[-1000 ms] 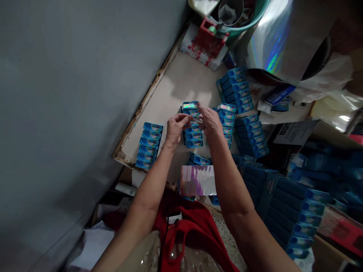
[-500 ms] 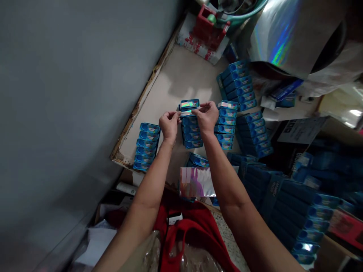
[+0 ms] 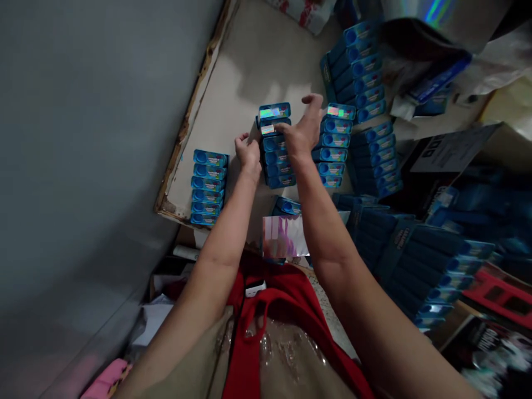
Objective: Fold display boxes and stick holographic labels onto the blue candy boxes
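Several small blue boxes [image 3: 277, 158] stand in a row in front of me, their printed ends facing up. Shiny iridescent stickers lie on the top two; one sticker [image 3: 268, 129] is on the second box. My right hand [image 3: 303, 130] rests its thumb by that sticker, with the other fingers raised and apart. Beside the row's left edge is my left hand [image 3: 248, 154], its fingers loosely bent, thumb and forefinger a little apart, nothing seen between them. A shiny sticker sheet [image 3: 285, 235] lies nearer my body, partly behind my right forearm.
Another row of blue boxes [image 3: 208, 185] stands at left near the worn table edge [image 3: 183, 133]. To the right is a row [image 3: 334, 141] with a sticker on its top box. More stacked boxes [image 3: 361, 72] stand beyond, by a dark carton [image 3: 440, 149].
My hands were pinching the strip-like sticker between them over the second box. Now the left has drawn back and the right thumb is at the sticker. The view has tilted, shifting everything upward.
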Motion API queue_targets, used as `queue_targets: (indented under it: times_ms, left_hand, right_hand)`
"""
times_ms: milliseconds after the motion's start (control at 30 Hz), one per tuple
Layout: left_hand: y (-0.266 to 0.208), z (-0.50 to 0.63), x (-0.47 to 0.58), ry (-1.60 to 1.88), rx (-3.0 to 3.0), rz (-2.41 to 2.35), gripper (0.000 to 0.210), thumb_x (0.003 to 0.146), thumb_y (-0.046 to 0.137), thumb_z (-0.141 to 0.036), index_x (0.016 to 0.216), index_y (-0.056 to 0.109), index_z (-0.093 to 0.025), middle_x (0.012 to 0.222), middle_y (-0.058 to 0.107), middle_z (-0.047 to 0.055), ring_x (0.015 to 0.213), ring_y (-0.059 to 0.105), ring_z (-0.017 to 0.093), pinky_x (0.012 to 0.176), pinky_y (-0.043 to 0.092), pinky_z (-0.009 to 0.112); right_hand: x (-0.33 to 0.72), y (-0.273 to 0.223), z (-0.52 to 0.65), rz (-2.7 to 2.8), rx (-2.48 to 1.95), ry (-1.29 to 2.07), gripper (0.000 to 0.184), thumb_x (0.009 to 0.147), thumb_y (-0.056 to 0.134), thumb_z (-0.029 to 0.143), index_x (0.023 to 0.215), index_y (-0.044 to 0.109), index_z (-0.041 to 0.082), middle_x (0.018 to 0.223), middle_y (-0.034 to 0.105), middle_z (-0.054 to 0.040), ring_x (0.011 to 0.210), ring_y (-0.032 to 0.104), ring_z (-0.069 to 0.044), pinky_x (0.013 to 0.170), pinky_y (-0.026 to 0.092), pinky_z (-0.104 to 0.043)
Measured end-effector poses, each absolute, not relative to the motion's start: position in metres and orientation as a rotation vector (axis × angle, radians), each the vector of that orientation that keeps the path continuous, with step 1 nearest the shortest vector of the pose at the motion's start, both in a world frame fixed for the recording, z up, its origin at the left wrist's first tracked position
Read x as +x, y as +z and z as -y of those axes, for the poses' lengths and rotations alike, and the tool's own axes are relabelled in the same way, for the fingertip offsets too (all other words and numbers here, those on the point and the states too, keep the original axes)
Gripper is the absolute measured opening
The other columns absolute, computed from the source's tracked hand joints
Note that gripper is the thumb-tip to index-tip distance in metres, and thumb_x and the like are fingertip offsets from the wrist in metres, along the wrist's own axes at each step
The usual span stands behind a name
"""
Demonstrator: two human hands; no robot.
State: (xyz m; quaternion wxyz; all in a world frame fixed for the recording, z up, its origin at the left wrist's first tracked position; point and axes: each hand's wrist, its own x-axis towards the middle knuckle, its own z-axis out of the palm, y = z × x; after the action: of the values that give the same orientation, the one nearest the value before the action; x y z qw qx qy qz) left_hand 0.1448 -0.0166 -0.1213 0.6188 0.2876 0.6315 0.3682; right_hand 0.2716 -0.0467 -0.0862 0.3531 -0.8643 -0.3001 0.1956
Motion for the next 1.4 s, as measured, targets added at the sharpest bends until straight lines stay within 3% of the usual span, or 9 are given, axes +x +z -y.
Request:
queue_targets:
  times_ms: [133,233,367,533,633,833,1000,1200,1400]
  left_hand:
    - [-0.068,0.039,0.108,0.78,0.955,-1.377,0.031,0.077,0.091,-0.027,0.094,0.066,-0.021,0.099,0.071,0.005,0.101,0.068,0.018,0.085,0.053,0.023]
    - [-0.028,0.079,0.062,0.588,1.181,-1.159,0.031,0.071,0.094,-0.035,0.09,0.074,-0.02,0.093,0.073,0.005,0.095,0.067,0.019,0.084,0.052,0.024]
    - [-0.018,0.14,0.022,0.252,1.082,-1.023,0.046,0.056,0.098,-0.031,0.097,0.08,-0.019,0.094,0.078,0.006,0.086,0.068,0.019,0.08,0.053,0.027]
    - [-0.03,0.184,0.023,0.318,0.977,-1.027,0.027,0.072,0.087,-0.04,0.087,0.083,-0.018,0.091,0.08,0.007,0.084,0.071,0.02,0.085,0.055,0.032]
    - [-0.031,0.195,0.03,0.405,0.963,-1.039,0.024,0.076,0.084,-0.04,0.088,0.084,-0.019,0.093,0.081,0.006,0.086,0.071,0.019,0.088,0.055,0.032]
    - [-0.028,0.214,0.035,0.439,0.857,-1.159,0.025,0.084,0.076,-0.04,0.088,0.081,-0.016,0.079,0.075,0.001,0.07,0.062,0.013,0.069,0.05,0.023]
    - [-0.022,0.218,0.034,0.463,0.971,-1.246,0.02,0.088,0.073,-0.034,0.087,0.081,-0.016,0.08,0.076,0.0,0.072,0.064,0.014,0.069,0.05,0.022]
    - [-0.012,0.22,0.037,0.514,1.057,-1.243,0.012,0.087,0.075,-0.028,0.088,0.082,-0.019,0.09,0.081,0.005,0.085,0.072,0.018,0.085,0.054,0.026]
    - [-0.01,0.226,0.038,0.523,1.105,-1.26,0.012,0.089,0.072,-0.026,0.09,0.083,-0.02,0.094,0.081,0.005,0.088,0.072,0.019,0.087,0.054,0.028]
  right_hand:
    - [0.293,-0.057,0.061,0.537,-2.237,0.505,0.03,0.099,0.05,0.035,0.116,0.052,0.01,0.12,0.061,-0.0076,0.103,0.065,-0.015,0.094,0.047,-0.035]
    - [0.283,-0.017,0.109,0.64,-2.139,0.498,0.031,0.092,0.07,0.03,0.116,0.056,0.016,0.1,0.066,-0.0011,0.083,0.061,-0.013,0.089,0.052,-0.034]
    - [0.223,0.026,0.207,1.057,-2.123,0.427,0.016,0.102,0.058,0.033,0.099,0.07,0.023,0.094,0.069,-0.005,0.091,0.063,-0.022,0.092,0.052,-0.041]
    - [0.157,0.011,0.282,1.378,-2.234,0.359,0.032,0.106,0.052,0.03,0.122,0.076,0.019,0.122,0.074,-0.0163,0.112,0.063,-0.029,0.104,0.048,-0.045]
    - [0.146,-0.012,0.29,1.415,-2.313,0.344,0.035,0.107,0.051,0.029,0.132,0.074,0.021,0.133,0.072,-0.0154,0.123,0.062,-0.03,0.11,0.045,-0.046]
    - [0.138,-0.028,0.311,1.526,-2.293,0.412,0.04,0.107,0.047,0.023,0.139,0.07,0.021,0.144,0.068,-0.0163,0.137,0.059,-0.03,0.113,0.043,-0.047]
    - [0.129,-0.016,0.336,1.575,-2.245,0.412,0.035,0.108,0.049,0.027,0.132,0.074,0.025,0.137,0.073,-0.0115,0.13,0.063,-0.027,0.116,0.04,-0.047]
    - [0.133,0.003,0.322,1.42,-2.367,0.288,0.043,0.107,0.051,0.041,0.142,0.067,0.023,0.119,0.073,-0.0153,0.11,0.063,-0.03,0.099,0.045,-0.043]
    - [0.145,0.002,0.303,1.604,-2.444,0.365,0.039,0.109,0.045,0.031,0.138,0.07,0.025,0.098,0.071,-0.0124,0.098,0.058,-0.029,0.089,0.038,-0.041]
